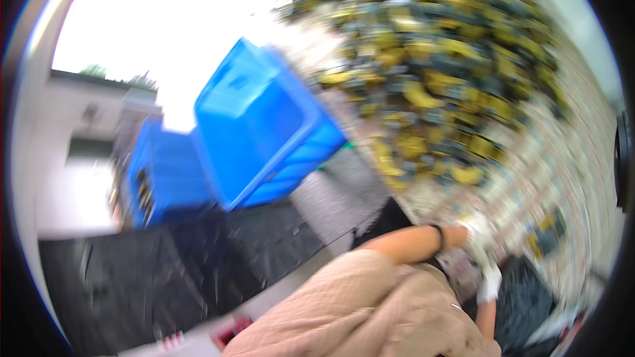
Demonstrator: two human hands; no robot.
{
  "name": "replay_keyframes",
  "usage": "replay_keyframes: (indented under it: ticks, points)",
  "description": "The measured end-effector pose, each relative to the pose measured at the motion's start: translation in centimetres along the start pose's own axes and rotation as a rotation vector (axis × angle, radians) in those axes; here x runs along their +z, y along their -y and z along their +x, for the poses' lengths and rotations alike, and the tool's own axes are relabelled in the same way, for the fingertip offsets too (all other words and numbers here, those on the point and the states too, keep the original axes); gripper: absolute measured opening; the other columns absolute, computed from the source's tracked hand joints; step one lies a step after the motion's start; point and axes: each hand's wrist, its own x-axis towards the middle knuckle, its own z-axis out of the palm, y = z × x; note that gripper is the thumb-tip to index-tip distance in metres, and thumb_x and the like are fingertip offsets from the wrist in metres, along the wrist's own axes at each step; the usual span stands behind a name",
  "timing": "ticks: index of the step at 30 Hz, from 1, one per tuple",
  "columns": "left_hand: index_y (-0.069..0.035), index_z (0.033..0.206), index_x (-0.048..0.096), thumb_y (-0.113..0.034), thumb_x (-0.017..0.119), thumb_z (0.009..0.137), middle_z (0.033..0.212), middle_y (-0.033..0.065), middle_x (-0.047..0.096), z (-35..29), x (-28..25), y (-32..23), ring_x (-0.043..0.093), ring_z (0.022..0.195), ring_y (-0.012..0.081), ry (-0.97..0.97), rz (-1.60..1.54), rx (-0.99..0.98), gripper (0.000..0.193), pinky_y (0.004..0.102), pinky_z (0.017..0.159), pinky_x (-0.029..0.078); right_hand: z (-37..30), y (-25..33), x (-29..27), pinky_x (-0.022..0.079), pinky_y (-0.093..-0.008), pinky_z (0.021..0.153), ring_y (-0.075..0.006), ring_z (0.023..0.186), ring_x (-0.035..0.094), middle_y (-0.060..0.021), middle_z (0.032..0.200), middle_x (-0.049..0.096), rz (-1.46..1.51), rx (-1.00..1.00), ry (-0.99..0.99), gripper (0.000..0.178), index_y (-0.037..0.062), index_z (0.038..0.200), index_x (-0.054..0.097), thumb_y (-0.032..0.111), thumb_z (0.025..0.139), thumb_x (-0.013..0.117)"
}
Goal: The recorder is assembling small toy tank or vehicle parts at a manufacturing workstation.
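My left hand [477, 230], in a white glove with a black band at the wrist, is low at the right of the view. Just below it is my right hand [489, 282], gloved in white too. The two hands are close together, and motion blur smears their fingers, so I cannot make out anything held. Beside my right hand lies a black plastic bag [527, 301]. A small yellow and grey piece [547, 233] rests on the floor farther right.
A big heap of yellow and dark grey pieces [436, 59] covers the floor ahead. On the left, a tilted blue bin [284, 132] stands next to another blue bin [175, 168], by a black-covered surface [165, 274].
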Motion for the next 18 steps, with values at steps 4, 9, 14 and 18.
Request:
replay_keyframes:
  ticks: [4, 9, 14, 18]
  points:
    - [-0.01, 0.115, 0.073, -0.049, 0.069, 0.08, 0.098, 0.0175, 0.074, 0.7, 1.0, 4.3, 0.071, 0.088, 0.0319, 0.126, -0.208, -0.071, 0.052, 0.0431, 0.08, 0.055, -0.2, 2.6, 3.9, 0.052, -0.0292, 0.079, -0.0166, 0.089, 0.066, -0.0118, 0.1, 0.074, -0.21, -0.261, -0.02, 0.033, -0.0031, 0.116, 0.07, 0.022, 0.096, 0.059]
    - [-0.013, 0.12, 0.073, -0.04, 0.071, 0.078, 0.11, 0.0137, 0.073, 4.4, 0.3, 2.8, 0.067, 0.104, 0.031, 0.258, -0.068, -0.08, 0.05, 0.04, 0.093, 0.052, -4.3, 3.9, 3.4, 0.054, -0.0292, 0.074, -0.0143, 0.083, 0.069, -0.0097, 0.093, 0.074, 0.006, -0.222, -0.248, 0.024, 0.0, 0.109, 0.073, 0.015, 0.096, 0.06]
    - [-0.014, 0.123, 0.07, -0.038, 0.066, 0.079, 0.109, 0.0149, 0.074, 4.7, -0.3, 2.1, 0.07, 0.1, 0.0303, 0.322, -0.133, -0.141, 0.051, 0.0417, 0.088, 0.053, -4.3, 2.9, 4.2, 0.053, -0.0371, 0.089, -0.0318, 0.099, 0.071, -0.0176, 0.107, 0.074, -0.111, -0.356, -0.441, 0.028, 0.0041, 0.114, 0.072, 0.019, 0.091, 0.067]
    - [-0.008, 0.118, 0.073, -0.033, 0.066, 0.081, 0.108, 0.019, 0.074, 2.4, 0.4, 2.4, 0.07, 0.1, 0.0321, 0.192, -0.347, 0.046, 0.045, 0.0449, 0.086, 0.054, -2.8, 1.2, 5.4, 0.05, -0.0404, 0.096, -0.0348, 0.108, 0.066, -0.0194, 0.114, 0.071, -0.388, -0.504, -0.451, 0.034, 0.0024, 0.118, 0.071, 0.018, 0.087, 0.068]
